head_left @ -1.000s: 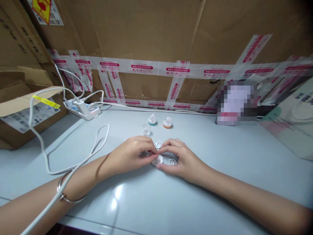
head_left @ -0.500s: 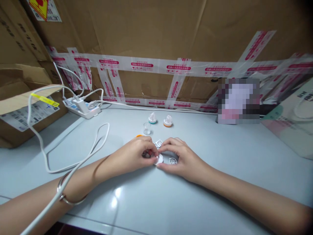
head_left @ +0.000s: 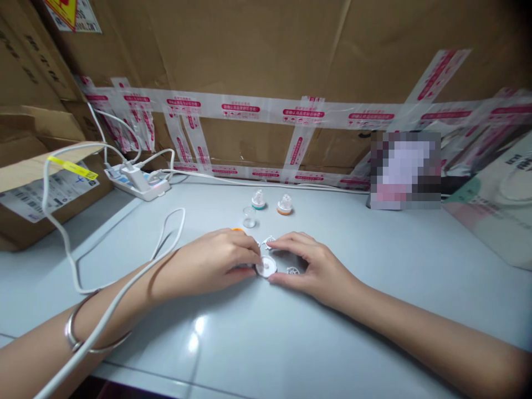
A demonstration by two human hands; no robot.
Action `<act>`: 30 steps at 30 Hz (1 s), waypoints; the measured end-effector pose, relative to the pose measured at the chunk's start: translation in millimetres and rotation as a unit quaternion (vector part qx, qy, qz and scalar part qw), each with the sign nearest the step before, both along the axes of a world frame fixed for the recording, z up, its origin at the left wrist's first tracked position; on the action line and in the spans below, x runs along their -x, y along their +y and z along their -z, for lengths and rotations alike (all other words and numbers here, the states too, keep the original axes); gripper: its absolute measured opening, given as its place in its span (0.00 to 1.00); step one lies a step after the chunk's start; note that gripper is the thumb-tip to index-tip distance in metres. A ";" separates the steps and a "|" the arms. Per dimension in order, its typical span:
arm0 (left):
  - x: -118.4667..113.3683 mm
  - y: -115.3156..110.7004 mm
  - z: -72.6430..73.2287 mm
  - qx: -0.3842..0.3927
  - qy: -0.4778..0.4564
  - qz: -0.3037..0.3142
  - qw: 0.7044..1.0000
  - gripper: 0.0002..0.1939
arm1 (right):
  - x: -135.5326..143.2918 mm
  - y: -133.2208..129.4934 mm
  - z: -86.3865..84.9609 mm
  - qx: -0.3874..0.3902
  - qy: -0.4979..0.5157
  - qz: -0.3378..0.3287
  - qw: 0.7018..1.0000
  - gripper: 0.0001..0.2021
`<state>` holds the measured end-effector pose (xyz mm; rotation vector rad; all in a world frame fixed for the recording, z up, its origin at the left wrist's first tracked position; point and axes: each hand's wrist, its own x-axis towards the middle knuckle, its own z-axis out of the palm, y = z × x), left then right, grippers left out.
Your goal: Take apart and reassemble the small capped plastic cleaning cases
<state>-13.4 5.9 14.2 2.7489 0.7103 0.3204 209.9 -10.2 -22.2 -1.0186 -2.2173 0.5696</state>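
Note:
A small white round dish-like part (head_left: 266, 267) with a raised centre lies between my hands on the table. My left hand (head_left: 226, 257) has its fingers closed at the dish's left rim. My right hand (head_left: 318, 265) is open, thumb and fingers apart; the thumb tip is by the dish's lower right edge. Its fingertips are near a white openwork piece (head_left: 268, 243), partly covered. A white wheel-like piece (head_left: 293, 271) lies between the right thumb and fingers. An orange part (head_left: 238, 229) shows behind my left hand, mostly hidden.
Beyond my hands stand a clear cup (head_left: 249, 218) and two white-topped pieces, one teal-based (head_left: 258, 200), one orange-based (head_left: 285, 205). A white cable (head_left: 124, 302) crosses over my left forearm. A power strip (head_left: 141, 183), an open carton (head_left: 50, 188) and a large cardboard box (head_left: 249, 50) border the table.
My left fingers have drawn back left from the middle of the white dish, baring its face. My right fingers have spread slightly away from it.

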 end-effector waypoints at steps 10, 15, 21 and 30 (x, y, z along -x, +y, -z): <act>6.8 -1.9 10.2 -0.132 -0.042 0.012 0.990 0.14 | -18.1 9.7 -11.2 -0.119 -0.039 -0.141 0.982 0.10; 16.7 -3.2 30.6 -0.168 -0.103 0.053 0.979 0.18 | -22.1 10.1 -4.3 -0.141 -0.062 -0.175 0.972 0.16; 17.1 -3.6 37.0 -0.157 -0.117 0.076 0.978 0.21 | -23.7 8.2 -0.3 -0.163 -0.085 -0.194 0.964 0.18; 11.3 -10.8 35.2 -0.133 -0.094 0.056 0.985 0.20 | -21.3 4.2 -1.5 -0.162 -0.103 -0.166 0.967 0.18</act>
